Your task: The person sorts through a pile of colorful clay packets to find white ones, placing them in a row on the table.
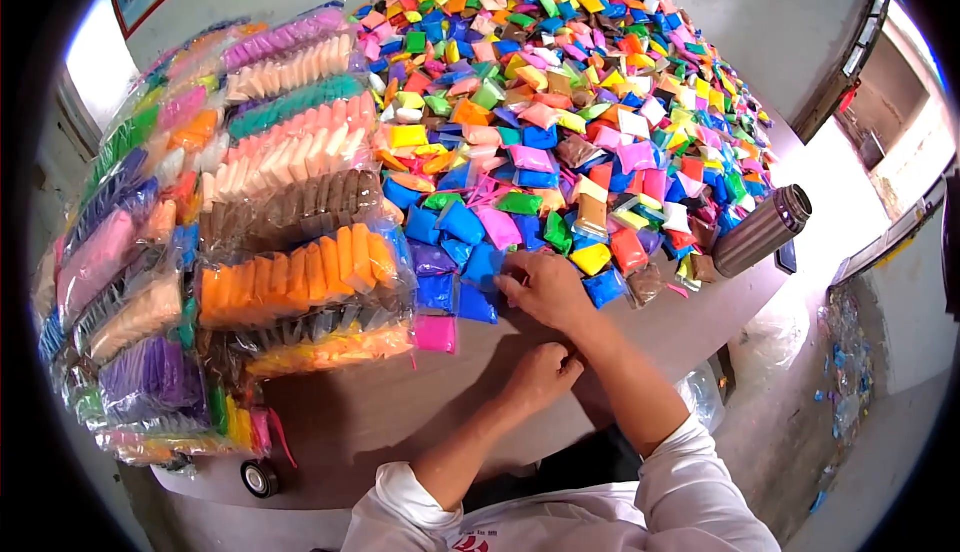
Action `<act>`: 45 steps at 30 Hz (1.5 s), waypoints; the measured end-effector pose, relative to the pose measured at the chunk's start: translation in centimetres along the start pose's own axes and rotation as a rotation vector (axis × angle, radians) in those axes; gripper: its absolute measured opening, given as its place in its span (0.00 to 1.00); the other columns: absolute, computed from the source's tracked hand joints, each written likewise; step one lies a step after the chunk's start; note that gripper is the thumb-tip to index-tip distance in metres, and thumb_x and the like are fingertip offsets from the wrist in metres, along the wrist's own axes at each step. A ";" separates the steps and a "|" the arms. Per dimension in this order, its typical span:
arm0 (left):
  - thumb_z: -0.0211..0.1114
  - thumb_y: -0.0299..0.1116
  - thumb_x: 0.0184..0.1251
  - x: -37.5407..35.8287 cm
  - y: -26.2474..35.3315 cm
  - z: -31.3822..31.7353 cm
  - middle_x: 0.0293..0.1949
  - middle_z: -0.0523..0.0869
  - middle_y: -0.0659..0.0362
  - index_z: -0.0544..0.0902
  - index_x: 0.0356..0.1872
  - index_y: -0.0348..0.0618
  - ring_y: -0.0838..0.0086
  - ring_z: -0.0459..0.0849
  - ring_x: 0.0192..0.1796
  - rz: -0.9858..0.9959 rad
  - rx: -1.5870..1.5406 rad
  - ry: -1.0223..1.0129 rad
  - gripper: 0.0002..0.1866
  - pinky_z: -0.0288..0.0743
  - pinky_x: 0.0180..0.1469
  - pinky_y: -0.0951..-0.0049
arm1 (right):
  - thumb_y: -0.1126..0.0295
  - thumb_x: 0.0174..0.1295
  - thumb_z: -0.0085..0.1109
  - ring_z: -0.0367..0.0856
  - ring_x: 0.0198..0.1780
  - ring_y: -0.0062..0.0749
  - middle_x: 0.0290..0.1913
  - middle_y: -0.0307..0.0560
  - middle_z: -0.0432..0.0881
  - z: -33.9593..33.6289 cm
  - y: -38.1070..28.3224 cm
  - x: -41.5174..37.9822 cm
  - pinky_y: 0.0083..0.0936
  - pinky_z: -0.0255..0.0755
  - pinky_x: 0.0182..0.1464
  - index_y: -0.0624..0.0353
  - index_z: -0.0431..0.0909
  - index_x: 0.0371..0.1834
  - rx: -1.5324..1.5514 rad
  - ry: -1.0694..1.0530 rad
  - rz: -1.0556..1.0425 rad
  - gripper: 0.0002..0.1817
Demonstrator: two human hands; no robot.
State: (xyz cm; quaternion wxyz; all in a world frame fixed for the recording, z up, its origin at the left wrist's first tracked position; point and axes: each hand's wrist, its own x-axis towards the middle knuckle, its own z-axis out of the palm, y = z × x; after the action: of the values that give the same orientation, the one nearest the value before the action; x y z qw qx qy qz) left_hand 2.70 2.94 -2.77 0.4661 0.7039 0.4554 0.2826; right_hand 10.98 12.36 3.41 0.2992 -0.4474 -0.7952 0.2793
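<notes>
My right hand point(548, 290) reaches to the near edge of a big heap of small colored clay-like packets point(540, 142). Its fingers are bent and pinch at a blue packet point(483, 266). Below it, close to the right forearm, my left hand point(543, 376) is closed over the table; its fingertips are partly hidden, and whatever they may hold does not show. More blue packets point(437, 293) and a pink packet point(435, 334) lie left of the hands. A yellow packet point(592, 259) and another blue packet point(604, 288) lie to their right.
Clear bags of sorted packets, among them orange ones point(290, 277), are stacked high on the left. A metal flask point(762, 232) leans at the table's right side. A black-rimmed roll of tape point(259, 478) lies by the front edge of the table point(350, 432).
</notes>
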 end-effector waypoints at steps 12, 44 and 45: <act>0.53 0.28 0.69 0.2 0.6 -0.6 0.24 0.83 0.50 0.79 0.35 0.27 0.69 0.86 0.26 -0.264 -0.222 -0.050 0.11 0.78 0.30 0.67 | 0.45 0.51 0.68 0.84 0.29 0.46 0.25 0.48 0.83 2.1 0.6 1.6 0.40 0.75 0.32 0.57 0.81 0.33 -0.359 0.148 0.263 0.24; 0.65 0.37 0.62 -0.3 2.8 -0.8 0.25 0.83 0.49 0.83 0.30 0.40 0.55 0.83 0.30 0.043 -0.127 0.029 0.10 0.74 0.33 0.58 | 0.82 0.57 0.54 0.74 0.33 0.17 0.29 0.35 0.79 -2.1 3.5 -1.4 0.19 0.70 0.36 0.65 0.81 0.37 0.513 -0.008 0.191 0.08; 0.65 0.37 0.62 -0.3 3.0 -0.9 0.25 0.83 0.49 0.83 0.30 0.40 0.55 0.83 0.30 0.038 -0.126 0.029 0.10 0.74 0.33 0.58 | 0.81 0.58 0.56 0.75 0.33 0.17 0.29 0.35 0.80 -2.1 2.3 -1.4 0.20 0.71 0.36 0.64 0.82 0.39 0.393 -0.040 0.209 0.08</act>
State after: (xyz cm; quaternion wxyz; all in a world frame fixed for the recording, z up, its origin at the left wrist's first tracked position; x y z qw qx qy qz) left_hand 3.00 2.55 0.32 0.4972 0.6777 0.4299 0.3298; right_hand 14.37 12.54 2.86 0.3341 -0.4548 -0.6805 0.4673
